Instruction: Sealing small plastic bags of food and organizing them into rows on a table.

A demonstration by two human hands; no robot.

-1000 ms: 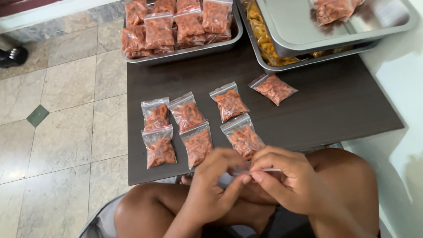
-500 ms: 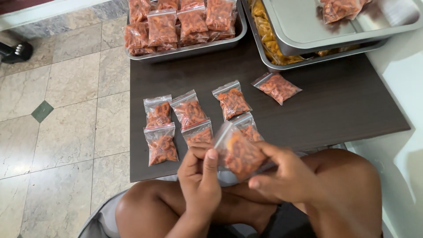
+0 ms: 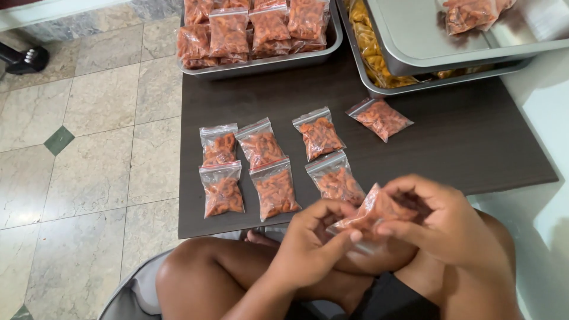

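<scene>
Both hands grip one small clear zip bag (image 3: 370, 212) of orange-red snacks above my lap. My left hand (image 3: 314, 243) pinches its lower left edge. My right hand (image 3: 441, 222) holds its right side with the fingers curled over it. Just beyond the hands, several filled bags (image 3: 274, 188) lie in rows on the dark brown low table (image 3: 468, 142). One more bag (image 3: 379, 118) lies apart at the back right of the rows.
A steel tray (image 3: 261, 62) piled with filled bags stands at the table's far left. A second steel tray (image 3: 379, 83) of loose yellow-orange snacks carries a shallower tray (image 3: 415, 41) with one bag. Tiled floor (image 3: 89, 148) lies left. My bare knees sit against the table's near edge.
The bag was held upright and facing me half a second ago; it is now tipped flatter and lower between both hands. A second ago the hands were closed together with the bag barely showing.
</scene>
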